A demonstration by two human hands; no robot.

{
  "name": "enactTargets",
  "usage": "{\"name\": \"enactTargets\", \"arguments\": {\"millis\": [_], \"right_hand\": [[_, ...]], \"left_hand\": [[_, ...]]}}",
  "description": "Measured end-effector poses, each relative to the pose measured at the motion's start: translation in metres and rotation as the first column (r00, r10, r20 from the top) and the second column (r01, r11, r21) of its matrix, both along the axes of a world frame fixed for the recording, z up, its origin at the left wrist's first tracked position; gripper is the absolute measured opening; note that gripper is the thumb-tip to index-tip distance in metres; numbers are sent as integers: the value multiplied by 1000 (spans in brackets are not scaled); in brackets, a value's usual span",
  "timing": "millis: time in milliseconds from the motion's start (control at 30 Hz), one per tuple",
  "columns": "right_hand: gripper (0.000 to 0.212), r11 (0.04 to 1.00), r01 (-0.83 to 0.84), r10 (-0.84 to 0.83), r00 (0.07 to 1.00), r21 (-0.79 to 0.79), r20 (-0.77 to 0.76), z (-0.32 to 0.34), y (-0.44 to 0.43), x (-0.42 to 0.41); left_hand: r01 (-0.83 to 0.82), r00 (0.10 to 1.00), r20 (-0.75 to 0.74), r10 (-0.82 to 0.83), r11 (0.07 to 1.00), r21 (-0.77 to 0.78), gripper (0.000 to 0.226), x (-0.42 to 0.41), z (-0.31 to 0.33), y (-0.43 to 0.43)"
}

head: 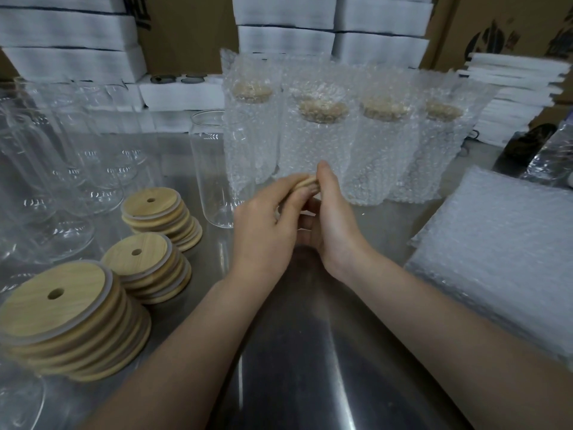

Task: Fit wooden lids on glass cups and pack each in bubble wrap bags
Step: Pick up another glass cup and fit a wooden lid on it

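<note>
Far left on bench (pixel 310 352): cluster of empty glass cups (pixel 62 169), upright. Near left: three stacks of wooden lids (pixel 62 311), each lid with a centre hole. Just right of the far stack: lone glass cup (pixel 210 169), upright, uncovered. Centre, above bench: left hand (pixel 266 225) and right hand (pixel 333 218) both gripping one held lid (pixel 308 184), fingers curled round its rim. Behind hands: row of lidded cups in bubble wrap bags (pixel 322 141). Right: flat pile of spare bags (pixel 502 259).
</note>
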State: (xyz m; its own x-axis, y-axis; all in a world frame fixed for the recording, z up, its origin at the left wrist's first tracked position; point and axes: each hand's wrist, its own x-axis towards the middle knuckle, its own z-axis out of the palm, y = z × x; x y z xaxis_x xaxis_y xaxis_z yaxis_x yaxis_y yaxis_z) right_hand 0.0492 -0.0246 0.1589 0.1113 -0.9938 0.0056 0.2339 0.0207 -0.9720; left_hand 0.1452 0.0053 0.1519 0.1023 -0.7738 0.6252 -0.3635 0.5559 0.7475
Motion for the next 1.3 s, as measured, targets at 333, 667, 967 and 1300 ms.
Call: {"name": "enactTargets", "arguments": {"millis": [333,667,967,1300], "right_hand": [[28,921,35,-147,954,-389,-261,-12,3,11],[38,826,157,-402,837,-541,-372,-9,3,4],[53,856,244,-453,778,-456,-434,-6,5,3],[34,903,243,-355,885,-353,-300,-3,-2,1]], "left_hand": [[60,847,-531,-9,995,79,25,12,7,-6],[233,809,-579,-106,961,149,34,8,11,-1],[275,839,-519,-166,951,140,31,6,11,1],[263,846,-512,-145,951,165,37,2,9,0]]}}
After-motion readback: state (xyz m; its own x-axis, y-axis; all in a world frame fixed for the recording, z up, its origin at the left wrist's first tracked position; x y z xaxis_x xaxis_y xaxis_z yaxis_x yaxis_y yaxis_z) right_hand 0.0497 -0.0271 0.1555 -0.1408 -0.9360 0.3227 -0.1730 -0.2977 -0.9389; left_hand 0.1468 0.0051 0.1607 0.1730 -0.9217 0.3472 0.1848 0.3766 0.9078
